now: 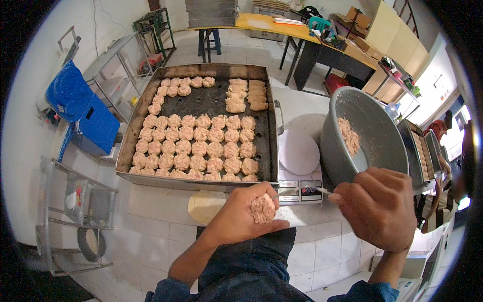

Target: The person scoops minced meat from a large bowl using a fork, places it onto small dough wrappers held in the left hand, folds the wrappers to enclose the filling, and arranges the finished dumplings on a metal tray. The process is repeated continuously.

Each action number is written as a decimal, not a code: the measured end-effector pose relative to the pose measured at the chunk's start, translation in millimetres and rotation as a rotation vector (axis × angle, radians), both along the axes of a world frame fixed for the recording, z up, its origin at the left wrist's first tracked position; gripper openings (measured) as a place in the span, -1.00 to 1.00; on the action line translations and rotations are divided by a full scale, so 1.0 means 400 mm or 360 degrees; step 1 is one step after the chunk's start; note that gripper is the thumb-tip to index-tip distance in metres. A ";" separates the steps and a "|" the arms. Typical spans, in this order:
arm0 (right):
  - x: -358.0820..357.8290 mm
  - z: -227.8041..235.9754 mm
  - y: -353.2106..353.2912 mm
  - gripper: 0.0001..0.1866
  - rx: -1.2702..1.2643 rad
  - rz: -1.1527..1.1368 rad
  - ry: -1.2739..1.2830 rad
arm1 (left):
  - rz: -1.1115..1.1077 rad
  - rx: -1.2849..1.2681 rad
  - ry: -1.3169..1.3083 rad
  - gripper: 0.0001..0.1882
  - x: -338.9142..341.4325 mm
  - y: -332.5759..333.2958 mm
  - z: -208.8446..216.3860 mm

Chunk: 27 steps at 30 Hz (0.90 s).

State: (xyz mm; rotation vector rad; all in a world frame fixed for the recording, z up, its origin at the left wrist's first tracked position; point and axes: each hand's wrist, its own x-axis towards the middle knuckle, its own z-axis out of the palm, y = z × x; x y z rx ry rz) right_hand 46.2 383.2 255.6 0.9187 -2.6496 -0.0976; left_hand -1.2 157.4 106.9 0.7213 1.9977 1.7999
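Observation:
My left hand (236, 211) is cupped around a dumpling (263, 208) with ragged pinkish filling on top. My right hand (377, 204) is closed on the handle of a slim metal utensil (297, 191), which reaches across toward the dumpling; its exact kind is unclear. Just left of my left hand lies a stack of pale yellow wrappers (204, 206), partly covered by the hand. Ahead is a square metal steamer tray (196, 105) with rows of filled dumplings (199, 147). A grey basin (390, 136) to the right holds a mound of minced filling (348, 136).
Between tray and basin sits a kitchen scale (298, 151) with a round white plate. Another tray of dumplings (421, 146) stands far right, near a co-worker's arm (445, 168). A blue bin (93, 121) and metal racks (75, 201) line the left. A yellow table (276, 25) stands behind.

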 end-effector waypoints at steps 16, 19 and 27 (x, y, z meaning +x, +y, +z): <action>0.019 -0.085 0.005 -0.75 0.0129 0.0105 -0.0331 | 0.0121 -0.0058 0.0108 -0.78 0.002 0.047 -0.011; 0.003 -0.083 0.018 -0.72 -0.0017 0.0001 -0.0776 | 0.0080 -0.0190 0.0268 -0.77 0.005 0.054 -0.013; -0.038 -0.171 0.139 -0.57 -0.1220 -0.0441 -0.2437 | -0.0405 -0.0226 0.0433 -0.66 -0.030 0.043 0.007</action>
